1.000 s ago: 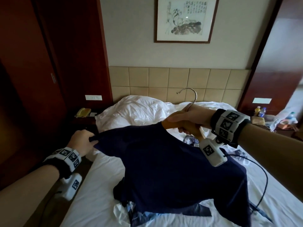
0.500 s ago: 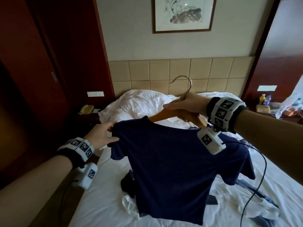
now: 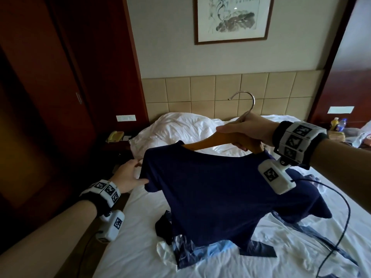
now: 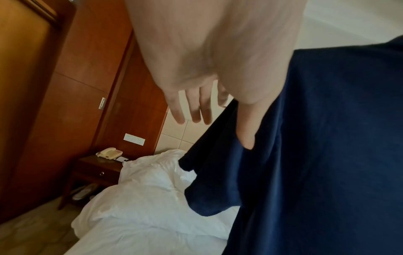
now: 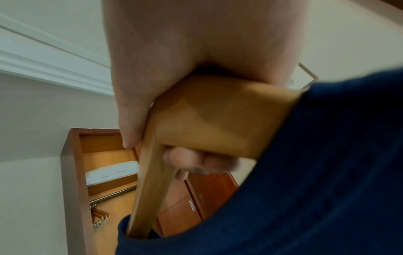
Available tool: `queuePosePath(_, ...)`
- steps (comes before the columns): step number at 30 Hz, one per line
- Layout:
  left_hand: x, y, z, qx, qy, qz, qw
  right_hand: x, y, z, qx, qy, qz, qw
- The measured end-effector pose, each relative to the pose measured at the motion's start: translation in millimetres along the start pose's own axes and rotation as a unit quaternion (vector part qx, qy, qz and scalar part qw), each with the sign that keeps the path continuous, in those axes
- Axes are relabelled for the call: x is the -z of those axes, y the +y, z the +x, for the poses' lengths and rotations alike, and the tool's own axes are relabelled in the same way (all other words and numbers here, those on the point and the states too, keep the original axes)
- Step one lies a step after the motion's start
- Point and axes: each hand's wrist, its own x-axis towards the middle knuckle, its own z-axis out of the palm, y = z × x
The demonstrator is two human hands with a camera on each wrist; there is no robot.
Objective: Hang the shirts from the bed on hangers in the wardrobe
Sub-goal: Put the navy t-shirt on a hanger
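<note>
Far left: dark wood wardrobe (image 3: 60,97), its door open in the right wrist view, rail and spare hangers (image 5: 99,215) inside. Nightstand with cream telephone (image 3: 114,136) beside the bed (image 3: 140,247); no legible writing anywhere, painting inscription (image 3: 231,17) too blurred to read. Left hand (image 3: 128,175): fingers (image 4: 191,110) straight and slightly spread, thumb lying on the left sleeve of the navy shirt (image 3: 220,193), nothing gripped; 1.0 s ago this hand pinched the sleeve stretched out sideways, now the sleeve hangs slack. Shirt now hangs straight from the wooden hanger (image 3: 212,142), clear above the bed; earlier it was draped low. Right hand (image 3: 247,129): fingers curled round the hanger's middle below the metal hook (image 3: 246,101). Other garments (image 3: 200,251) lie under the shirt on the bed. Bottles (image 3: 338,123) on far-right nightstand.
</note>
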Motion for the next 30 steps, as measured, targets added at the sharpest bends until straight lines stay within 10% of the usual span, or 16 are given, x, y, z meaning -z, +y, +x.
queuePosePath(15, 6, -7, 3, 0.06, 0.007, 0.122, 0.991, 11, 11, -9, -0.006, -0.018, -0.009, 1.0)
queuePosePath(18, 19, 42, 9, -0.048, 0.143, 0.02, 0.988, 9, 8, -7, -0.011, -0.017, 0.0, 1.0)
queuePosePath(22, 8, 145, -2, -0.244, 0.072, -0.004, 0.967, -6, -3, -1, 0.013, -0.03, -0.011, 0.999)
queuePosePath(30, -41, 222, 21, -0.215, 0.081, -0.117, 0.966, -10, -3, -5, 0.03, 0.009, -0.056, 0.998)
